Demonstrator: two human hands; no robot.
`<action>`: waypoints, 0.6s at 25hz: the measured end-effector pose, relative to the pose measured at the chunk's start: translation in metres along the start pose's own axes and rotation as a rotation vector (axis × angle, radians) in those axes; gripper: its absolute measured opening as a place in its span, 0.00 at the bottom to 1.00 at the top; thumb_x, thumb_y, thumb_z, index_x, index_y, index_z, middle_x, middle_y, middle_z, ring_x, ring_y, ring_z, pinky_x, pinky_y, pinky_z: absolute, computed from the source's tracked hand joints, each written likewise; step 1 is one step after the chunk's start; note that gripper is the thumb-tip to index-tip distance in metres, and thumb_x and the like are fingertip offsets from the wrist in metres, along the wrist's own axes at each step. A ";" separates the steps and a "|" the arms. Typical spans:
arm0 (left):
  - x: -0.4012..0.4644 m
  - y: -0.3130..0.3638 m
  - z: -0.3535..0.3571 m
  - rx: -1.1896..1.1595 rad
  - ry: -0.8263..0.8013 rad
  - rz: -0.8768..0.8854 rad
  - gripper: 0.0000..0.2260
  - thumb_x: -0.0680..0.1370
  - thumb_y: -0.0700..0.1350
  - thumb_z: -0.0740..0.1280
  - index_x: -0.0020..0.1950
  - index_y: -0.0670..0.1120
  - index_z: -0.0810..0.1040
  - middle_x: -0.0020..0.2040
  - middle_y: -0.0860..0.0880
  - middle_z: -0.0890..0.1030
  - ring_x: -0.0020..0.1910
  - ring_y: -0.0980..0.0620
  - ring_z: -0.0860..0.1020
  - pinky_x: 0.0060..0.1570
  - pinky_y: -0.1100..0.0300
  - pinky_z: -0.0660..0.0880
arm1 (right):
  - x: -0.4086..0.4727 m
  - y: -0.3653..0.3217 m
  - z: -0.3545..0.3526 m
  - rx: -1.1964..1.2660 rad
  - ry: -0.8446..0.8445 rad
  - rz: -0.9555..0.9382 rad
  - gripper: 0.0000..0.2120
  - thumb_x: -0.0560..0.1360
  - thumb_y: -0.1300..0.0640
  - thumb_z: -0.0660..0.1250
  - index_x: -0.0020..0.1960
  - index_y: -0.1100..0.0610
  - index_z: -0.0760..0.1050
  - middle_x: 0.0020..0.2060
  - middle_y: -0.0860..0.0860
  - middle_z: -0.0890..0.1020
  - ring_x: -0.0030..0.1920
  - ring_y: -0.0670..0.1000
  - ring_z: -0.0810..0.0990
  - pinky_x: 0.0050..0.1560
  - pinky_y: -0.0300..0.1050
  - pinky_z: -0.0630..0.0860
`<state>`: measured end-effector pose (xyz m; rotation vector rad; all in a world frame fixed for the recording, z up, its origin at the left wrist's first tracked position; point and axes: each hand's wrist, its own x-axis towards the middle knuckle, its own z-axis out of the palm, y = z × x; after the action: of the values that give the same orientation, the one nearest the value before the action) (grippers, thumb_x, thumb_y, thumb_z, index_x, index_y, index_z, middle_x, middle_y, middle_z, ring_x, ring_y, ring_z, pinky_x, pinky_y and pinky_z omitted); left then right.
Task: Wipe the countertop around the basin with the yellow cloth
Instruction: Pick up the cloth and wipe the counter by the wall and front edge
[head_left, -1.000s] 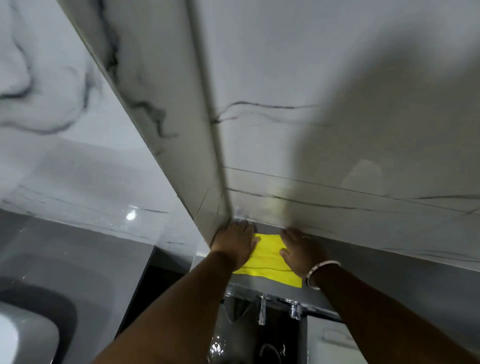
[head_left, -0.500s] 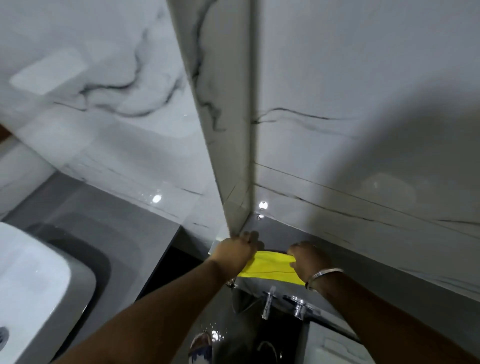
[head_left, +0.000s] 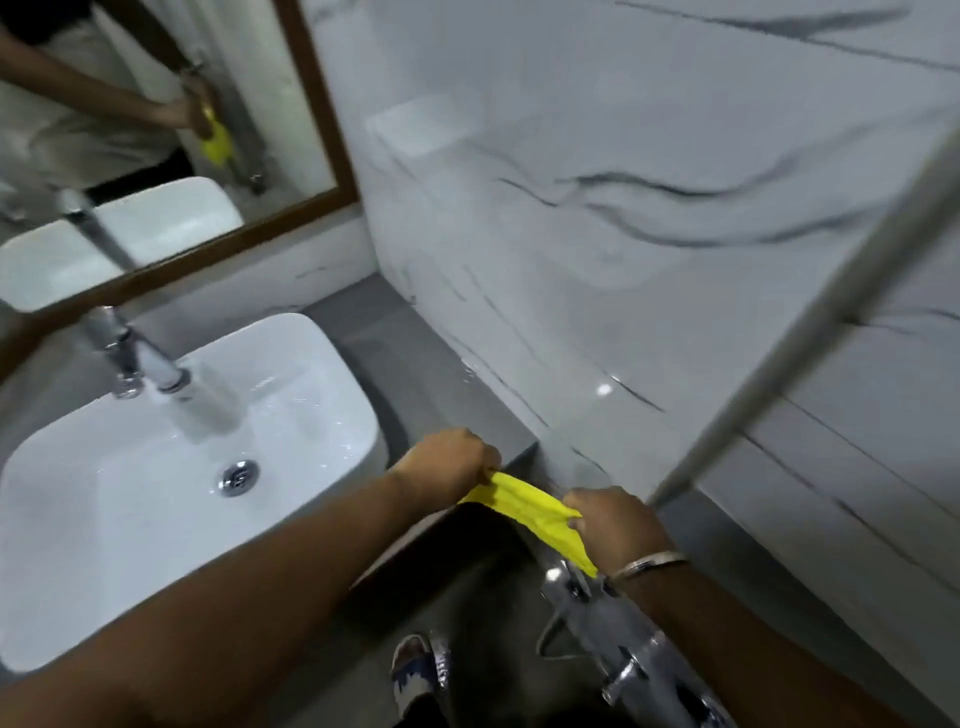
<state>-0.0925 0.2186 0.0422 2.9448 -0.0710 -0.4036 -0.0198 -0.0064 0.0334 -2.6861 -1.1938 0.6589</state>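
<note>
The yellow cloth (head_left: 524, 506) is stretched between both hands, held in the air just past the right end of the grey countertop (head_left: 415, 374). My left hand (head_left: 447, 457) pinches its left end above the counter's front right corner. My right hand (head_left: 615, 522), with a metal bangle at the wrist, grips the other end, and a tail of cloth hangs below it. The white rectangular basin (head_left: 156, 519) sits on the counter to the left of both hands.
A chrome tap (head_left: 150, 364) leans over the basin in front of a wood-framed mirror (head_left: 322, 119). Marble-patterned walls rise to the right, with a wall corner edge (head_left: 810, 312). Chrome fittings (head_left: 597, 618) stick out below my right hand. A sandalled foot (head_left: 421, 670) is on the floor.
The view has swung left and down from the wall corner to the basin. Both hands lifted the cloth off the ledge by the wall and carried it, bunched and stretched, toward the counter.
</note>
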 end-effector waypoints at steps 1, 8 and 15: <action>-0.007 -0.020 -0.009 -0.013 0.025 -0.005 0.06 0.72 0.43 0.64 0.46 0.48 0.79 0.44 0.44 0.83 0.45 0.41 0.80 0.40 0.51 0.77 | 0.018 -0.014 -0.007 -0.017 0.017 -0.021 0.08 0.76 0.54 0.61 0.51 0.56 0.75 0.49 0.59 0.82 0.52 0.61 0.78 0.48 0.51 0.74; -0.008 -0.174 -0.037 -0.348 0.245 -0.023 0.09 0.72 0.39 0.70 0.52 0.44 0.82 0.47 0.45 0.83 0.47 0.47 0.78 0.44 0.59 0.69 | 0.153 -0.094 -0.039 -0.038 0.136 0.011 0.07 0.74 0.58 0.61 0.51 0.55 0.74 0.48 0.58 0.81 0.49 0.62 0.79 0.42 0.51 0.74; 0.052 -0.267 -0.027 -0.483 0.148 -0.018 0.13 0.74 0.40 0.70 0.59 0.44 0.81 0.53 0.45 0.82 0.52 0.47 0.77 0.45 0.66 0.62 | 0.244 -0.111 -0.028 0.059 0.133 0.129 0.10 0.71 0.61 0.60 0.51 0.58 0.77 0.46 0.62 0.81 0.48 0.64 0.79 0.41 0.47 0.70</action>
<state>-0.0281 0.4826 0.0083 2.4879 0.0632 -0.1712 0.0622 0.2493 0.0081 -2.7267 -0.9607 0.5127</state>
